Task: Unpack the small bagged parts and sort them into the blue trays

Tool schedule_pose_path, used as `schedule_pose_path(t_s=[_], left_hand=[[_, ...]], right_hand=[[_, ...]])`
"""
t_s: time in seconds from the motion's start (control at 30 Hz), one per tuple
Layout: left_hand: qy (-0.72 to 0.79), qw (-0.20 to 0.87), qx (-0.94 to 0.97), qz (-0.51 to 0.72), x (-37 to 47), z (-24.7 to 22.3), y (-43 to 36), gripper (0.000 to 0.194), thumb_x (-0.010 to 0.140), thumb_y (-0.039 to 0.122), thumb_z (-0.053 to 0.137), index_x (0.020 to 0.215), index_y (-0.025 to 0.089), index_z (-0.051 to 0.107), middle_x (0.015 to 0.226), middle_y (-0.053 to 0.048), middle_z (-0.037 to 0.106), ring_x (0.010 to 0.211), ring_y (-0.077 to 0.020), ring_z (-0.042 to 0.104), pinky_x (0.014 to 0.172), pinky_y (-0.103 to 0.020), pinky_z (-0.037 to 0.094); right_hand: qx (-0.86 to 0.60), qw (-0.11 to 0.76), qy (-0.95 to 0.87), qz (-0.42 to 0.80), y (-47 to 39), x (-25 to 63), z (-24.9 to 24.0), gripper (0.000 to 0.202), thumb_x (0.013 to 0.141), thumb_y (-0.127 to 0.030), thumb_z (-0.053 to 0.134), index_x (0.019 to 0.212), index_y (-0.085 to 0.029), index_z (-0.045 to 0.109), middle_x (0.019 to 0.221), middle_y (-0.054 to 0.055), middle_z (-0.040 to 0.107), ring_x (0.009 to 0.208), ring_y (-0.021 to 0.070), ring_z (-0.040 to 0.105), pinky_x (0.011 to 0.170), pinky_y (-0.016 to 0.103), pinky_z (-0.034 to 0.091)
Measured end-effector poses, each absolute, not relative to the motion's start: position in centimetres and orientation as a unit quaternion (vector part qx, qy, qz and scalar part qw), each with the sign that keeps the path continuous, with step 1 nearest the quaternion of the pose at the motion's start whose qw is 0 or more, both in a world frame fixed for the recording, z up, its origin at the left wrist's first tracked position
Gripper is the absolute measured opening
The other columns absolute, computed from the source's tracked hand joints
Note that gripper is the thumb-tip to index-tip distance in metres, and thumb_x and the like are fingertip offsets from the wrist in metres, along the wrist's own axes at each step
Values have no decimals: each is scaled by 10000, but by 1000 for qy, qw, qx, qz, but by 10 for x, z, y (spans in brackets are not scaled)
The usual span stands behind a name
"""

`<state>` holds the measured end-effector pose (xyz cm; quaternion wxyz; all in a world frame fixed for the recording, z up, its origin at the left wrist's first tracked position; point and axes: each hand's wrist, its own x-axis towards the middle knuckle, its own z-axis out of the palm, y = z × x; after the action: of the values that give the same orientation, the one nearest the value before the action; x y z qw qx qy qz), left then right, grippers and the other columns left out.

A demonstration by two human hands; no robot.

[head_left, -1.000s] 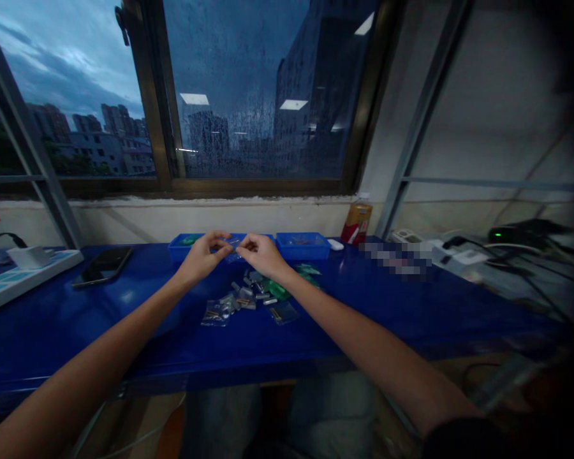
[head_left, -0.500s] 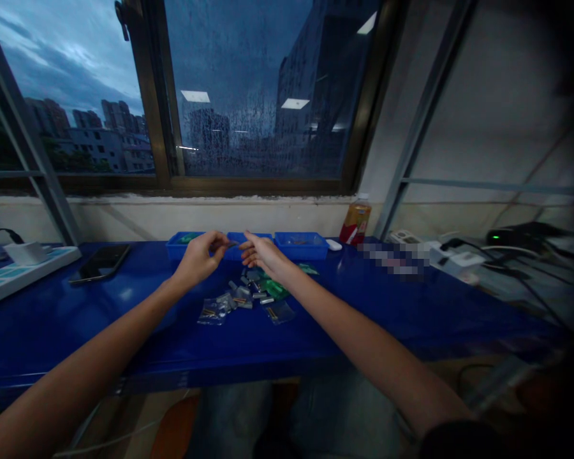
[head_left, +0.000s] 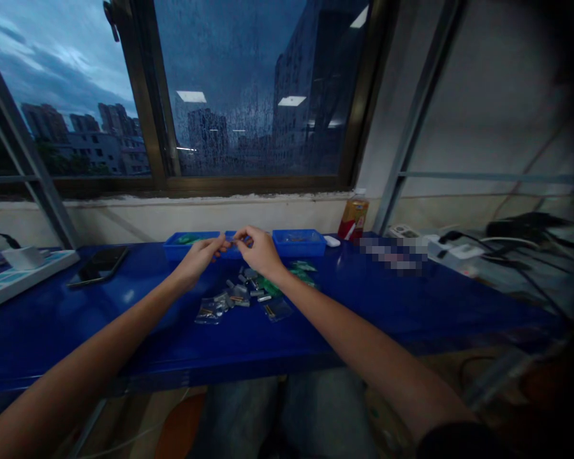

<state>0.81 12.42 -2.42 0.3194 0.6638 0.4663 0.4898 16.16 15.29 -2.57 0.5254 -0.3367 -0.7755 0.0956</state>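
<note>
Hands meeting at a small item.
Left hand (head_left: 198,260) and right hand (head_left: 262,252) pinch a small, indistinct item (head_left: 233,241), beyond clear bags (head_left: 212,311) on the table (head_left: 162,341).

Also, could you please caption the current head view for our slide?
Two bare hands, left and right, meet above a glossy blue table beside small silver metal cylinders.

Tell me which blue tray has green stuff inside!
The leftmost tray: green shows inside it. The rightmost tray shows none; the right hand partly covers the middle tray.
</note>
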Motion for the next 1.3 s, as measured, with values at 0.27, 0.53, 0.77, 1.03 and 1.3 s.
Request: schedule_pose_path(t_s=[0.27,0.53,0.77,1.03,1.3], left_hand=[[457,555,496,487,5,-26,128,358,691,492,575,707,135,596,675,-40,589,596,-115,518,551,-236,362],[421,312,644,557,3,-25,131,198,698,325,585,772,153,522,690,4,548,599,-106,492,586,-237,391],[387,-28,799,459,6,-28,126,122,796,239,487,787,157,577,844,-50,530,822,-163,512,733,-288,425],[403,-63,835,370,6,-36,130,328,803,325,494,1073,149,557,966,-93,536,955,-215,497,864,-366,398],[438,-2,865,245,12,-55,132,436,814,494,408,1037,163,584,970,-100,616,948,-247,523,830,-368,398]], right_hand=[[-265,472,-841,1,137,159,-23,181,713,-54,445,785,-176,557,782,20,577,790,144,533,751,260,413],[-372,472,-790,120,141,158,-22,116,705,-163,523,750,-170,629,928,43,544,932,156,502,834,264,387],[-394,450,-647,473,151,157,-24,235,763,-333,489,712,-137,609,600,12,577,526,90,513,465,194,327],[-422,529,-731,86,152,181,0,152,753,-196,478,790,-164,622,798,50,624,749,160,557,705,264,417],[-605,443,-644,-152,191,259,-1,228,735,-253,514,902,-159,638,965,131,574,987,283,466,831,389,365]])
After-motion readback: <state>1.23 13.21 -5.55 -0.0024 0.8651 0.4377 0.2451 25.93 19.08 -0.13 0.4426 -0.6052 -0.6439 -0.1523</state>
